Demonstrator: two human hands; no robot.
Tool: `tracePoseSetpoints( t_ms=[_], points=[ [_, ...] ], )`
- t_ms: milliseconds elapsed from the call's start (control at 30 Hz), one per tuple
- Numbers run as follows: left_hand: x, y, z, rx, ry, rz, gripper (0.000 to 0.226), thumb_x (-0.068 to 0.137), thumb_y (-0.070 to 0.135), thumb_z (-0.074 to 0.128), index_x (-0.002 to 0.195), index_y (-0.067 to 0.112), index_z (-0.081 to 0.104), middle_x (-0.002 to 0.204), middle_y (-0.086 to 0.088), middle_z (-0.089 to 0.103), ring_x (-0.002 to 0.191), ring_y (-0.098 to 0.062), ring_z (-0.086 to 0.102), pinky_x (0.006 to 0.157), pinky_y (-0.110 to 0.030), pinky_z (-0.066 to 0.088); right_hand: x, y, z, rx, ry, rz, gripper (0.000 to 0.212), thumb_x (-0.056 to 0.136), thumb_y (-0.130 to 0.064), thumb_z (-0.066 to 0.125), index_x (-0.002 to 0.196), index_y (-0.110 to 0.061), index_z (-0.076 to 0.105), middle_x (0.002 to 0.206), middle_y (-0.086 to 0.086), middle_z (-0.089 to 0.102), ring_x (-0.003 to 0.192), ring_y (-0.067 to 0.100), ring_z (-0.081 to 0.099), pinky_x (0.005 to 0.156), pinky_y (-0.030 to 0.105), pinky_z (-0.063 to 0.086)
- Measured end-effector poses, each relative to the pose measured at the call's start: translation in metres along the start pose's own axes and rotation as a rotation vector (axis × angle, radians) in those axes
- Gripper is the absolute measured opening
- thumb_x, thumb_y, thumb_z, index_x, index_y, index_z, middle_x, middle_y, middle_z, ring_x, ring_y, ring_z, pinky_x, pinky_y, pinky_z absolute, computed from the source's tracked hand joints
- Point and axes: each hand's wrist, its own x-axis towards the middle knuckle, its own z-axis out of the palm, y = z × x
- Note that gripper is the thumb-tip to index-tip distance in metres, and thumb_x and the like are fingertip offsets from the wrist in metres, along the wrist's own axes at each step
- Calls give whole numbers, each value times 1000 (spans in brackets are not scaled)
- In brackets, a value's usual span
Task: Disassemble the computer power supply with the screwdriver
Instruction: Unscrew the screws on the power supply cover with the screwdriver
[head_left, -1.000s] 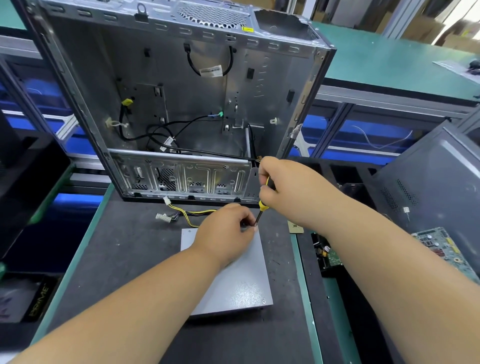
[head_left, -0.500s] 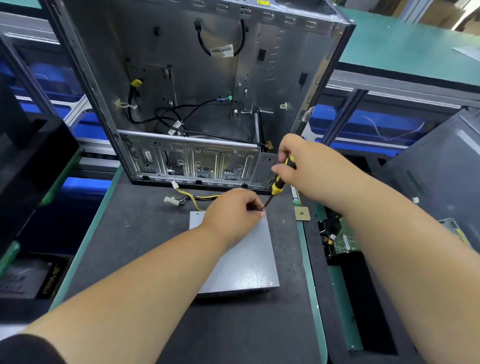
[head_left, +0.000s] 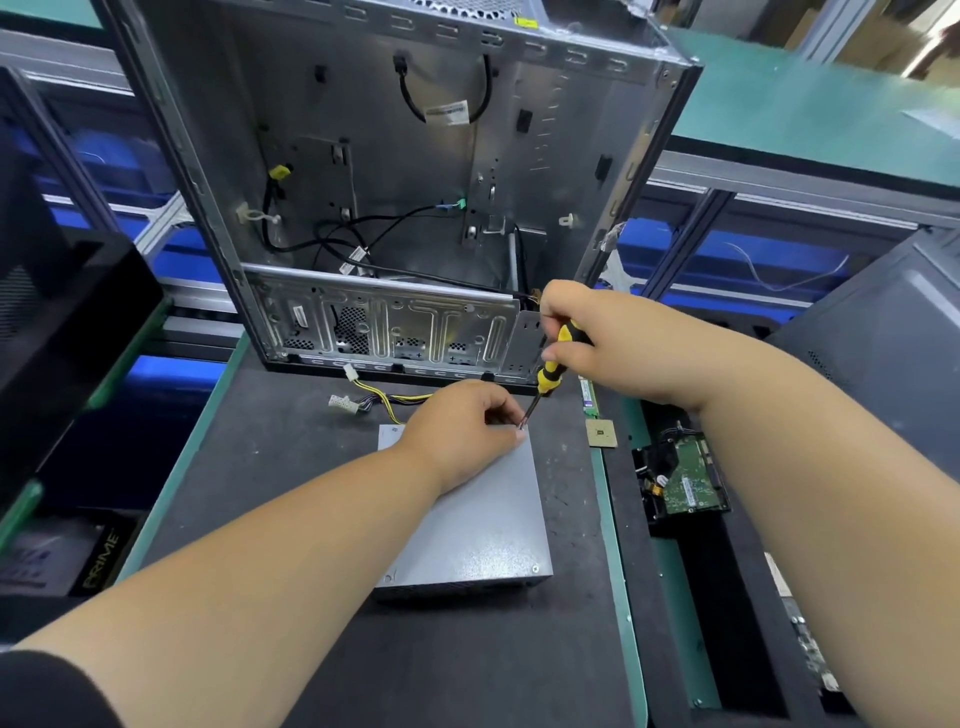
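A grey metal power supply (head_left: 478, 530) lies flat on the dark mat, its yellow and black cable bundle (head_left: 384, 402) trailing off the far side. My right hand (head_left: 613, 348) grips the yellow and black handle of a screwdriver (head_left: 550, 371), whose shaft slants down to the supply's far right corner. My left hand (head_left: 462, 428) rests on the supply's far end, with fingertips pinching at the screwdriver tip; whatever they hold is too small to make out.
An empty open computer case (head_left: 395, 182) stands upright just behind the supply. A CPU chip (head_left: 601, 434) and a memory stick (head_left: 587, 397) lie at the mat's right edge. Right of those, a hard drive (head_left: 685, 480) sits in a black tray. A dark case panel (head_left: 883, 343) leans at the right.
Both hands stay at the supply's far right corner with the screwdriver on it. The view has shifted slightly, so the case sits higher in frame.
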Motion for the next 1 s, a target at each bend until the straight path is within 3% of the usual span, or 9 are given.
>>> tracePoseSetpoints(
  t_ms=[133,200,267,333,400,700,767,900,1000],
  points=[
    [-2,0,2,19,16,41,13,78,30,77,83,36,67,90,16,63,88,1,57,83,-27,50,2,3,-6,-53,-50,-50,19,94,-9,60,89,-27,53,94,-14,52,76,3,50,64,23,35],
    [-3,-1,4,28,30,54,13,77,30,77,84,36,67,90,16,61,88,1,56,83,-27,50,1,2,-5,-66,-35,-60,14,95,-17,60,103,-29,56,104,-12,52,84,4,51,71,28,37],
    [-4,-1,4,27,40,57,14,77,29,76,84,36,67,90,16,61,89,1,56,83,-27,49,0,-2,-1,-131,31,-53,19,98,-37,55,114,-28,50,95,-10,56,77,3,49,64,31,37],
    [-4,0,5,28,44,59,14,77,29,76,84,36,66,90,16,61,89,2,56,83,-26,49,0,-7,3,-344,127,-31,32,100,-52,40,110,-22,42,75,-8,52,66,11,46,52,31,30],
    [-5,1,5,36,48,57,13,78,29,76,85,35,67,91,16,61,89,2,56,83,-24,49,2,-9,6,-494,180,-12,32,103,-51,34,102,-19,36,71,-3,50,62,17,46,48,31,27],
    [-4,1,5,48,57,47,9,79,29,74,86,31,69,91,13,61,89,-4,57,84,-30,50,-6,-9,3,-44,90,-15,13,89,-20,61,94,-27,52,93,-10,51,76,7,52,60,24,37],
    [-4,0,6,53,56,50,9,79,29,74,87,31,70,92,13,61,89,-4,57,85,-30,50,-8,-9,7,-85,114,10,8,89,-24,58,93,-25,51,89,-9,52,74,12,51,56,26,33],
    [-4,0,6,47,48,53,10,80,29,74,87,34,68,93,13,61,90,-2,58,85,-29,50,-9,-8,12,-311,216,35,31,99,-52,43,95,-22,46,70,-6,50,65,14,48,51,32,29],
    [-3,0,6,56,51,44,8,82,30,73,88,35,69,94,14,62,90,-3,58,86,-29,50,-7,-8,13,-176,194,57,20,100,-39,50,95,-20,46,69,-6,50,60,8,43,50,29,27]
  ],
)
